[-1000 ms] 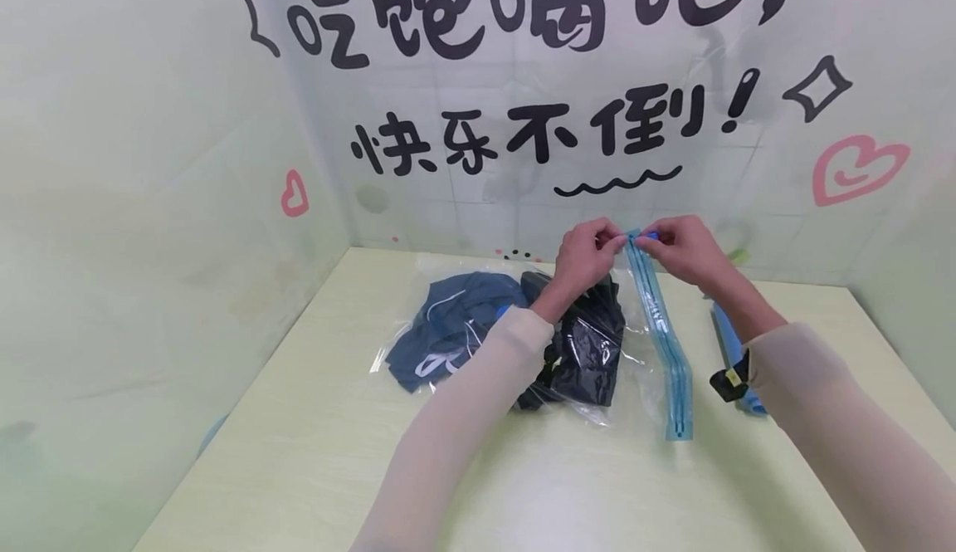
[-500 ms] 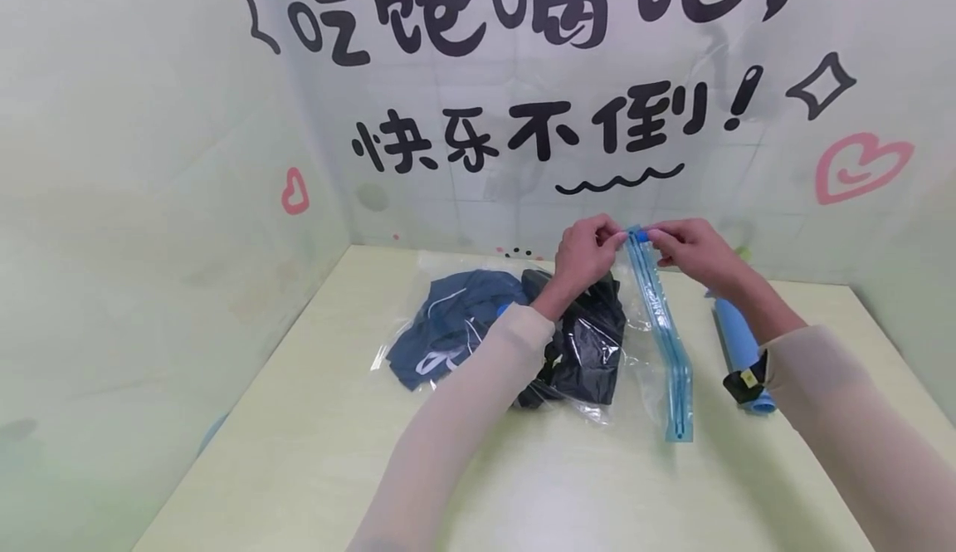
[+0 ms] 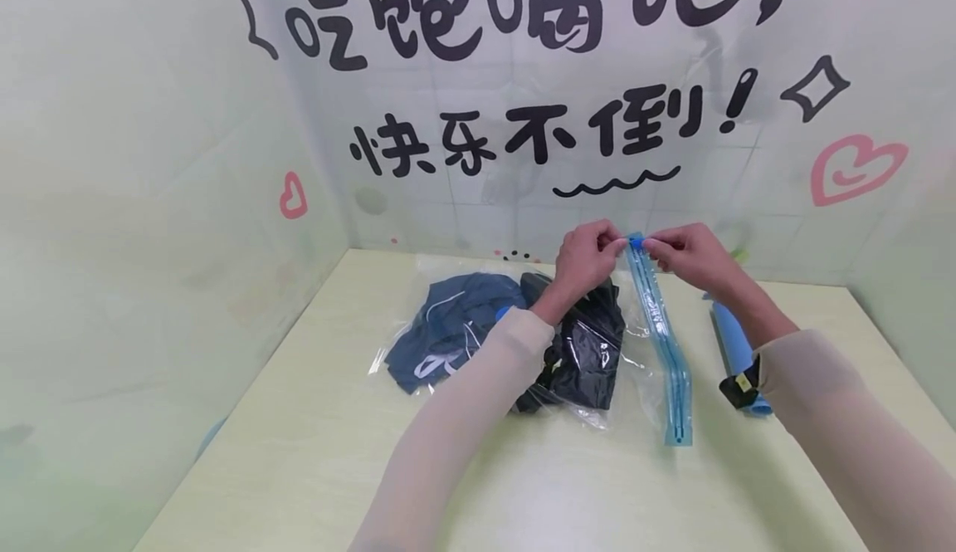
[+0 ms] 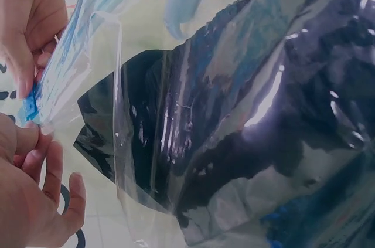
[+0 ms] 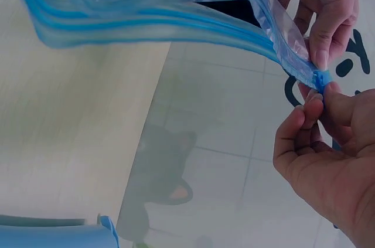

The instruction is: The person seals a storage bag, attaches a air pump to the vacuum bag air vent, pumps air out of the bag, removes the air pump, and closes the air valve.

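A clear zip storage bag (image 3: 641,373) lies across the table with a dark blue garment (image 3: 456,319) and a black garment (image 3: 593,353) inside. Its light-blue zip strip (image 3: 660,328) runs along the right side, raised at the far end. There my left hand (image 3: 586,257) pinches the bag's corner between thumb and fingers. Opposite it, my right hand (image 3: 695,257) pinches a small blue zip slider (image 3: 636,242), which sits at the strip's far end. In the right wrist view, fingertips of both hands meet around the slider (image 5: 320,79), and the bag's mouth gapes apart behind it.
A rolled light-blue item (image 3: 735,340) lies on the table (image 3: 568,494) to the right, partly behind the right forearm. A printed backdrop (image 3: 478,120) rises at the table's back edge. A black band (image 3: 739,386) is at the right cuff.
The right hand has brought the blue slider leftward, from beside the zip strip onto its far end. The left hand keeps its pinch in place; the bag has barely moved.
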The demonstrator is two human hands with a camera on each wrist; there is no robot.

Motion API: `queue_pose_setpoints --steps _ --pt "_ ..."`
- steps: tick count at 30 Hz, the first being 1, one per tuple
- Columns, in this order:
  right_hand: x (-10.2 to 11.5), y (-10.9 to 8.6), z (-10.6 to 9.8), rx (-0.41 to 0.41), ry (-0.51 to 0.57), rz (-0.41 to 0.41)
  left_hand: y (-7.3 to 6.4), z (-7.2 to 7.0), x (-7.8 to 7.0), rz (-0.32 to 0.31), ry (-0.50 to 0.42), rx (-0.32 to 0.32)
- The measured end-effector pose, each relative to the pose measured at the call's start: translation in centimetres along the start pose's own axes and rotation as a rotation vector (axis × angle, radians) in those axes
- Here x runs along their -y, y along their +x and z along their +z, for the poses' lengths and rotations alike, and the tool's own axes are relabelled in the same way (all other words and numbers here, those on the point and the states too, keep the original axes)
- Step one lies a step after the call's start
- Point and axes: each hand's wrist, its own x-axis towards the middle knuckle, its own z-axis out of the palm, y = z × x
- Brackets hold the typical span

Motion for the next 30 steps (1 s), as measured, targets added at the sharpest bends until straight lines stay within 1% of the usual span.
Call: queue_pose_setpoints --steps 5,9,12,16,20,25,27,30 --pt "-0.1 0.2 -0.2 0.01 -0.07 -0.048 0.0 0.2 -0.3 0.02 0.006 0.013" --pt "-0.3 0.2 -0.2 0.035 -0.075 -0.056 0.0 0.2 -0.5 0.041 0.003 0.016" --pt "-0.6 0.2 -0.1 0.035 -0.041 -0.053 0.1 0.1 -0.7 0.049 0.003 0.038" --pt "-0.7 0.2 0.3 0.016 0.045 -0.032 0.2 -0.2 -0.7 0.059 0.021 0.073" --pt "-0.9 0.1 0.6 -0.007 0.115 -0.02 0.3 -0.3 -0.6 0.061 0.016 0.084" --pt "-1.3 0.0 0.9 -0.055 0.128 -0.03 0.4 0.0 -0.7 0.064 -0.004 0.067" --pt "-1.5 -0.1 1.3 -0.06 0.136 -0.032 0.5 0.1 -0.5 0.065 -0.003 0.034" --pt "-1.8 -0.4 1.9 -0.054 0.145 -0.033 0.6 0.0 -0.4 0.047 0.018 -0.011"
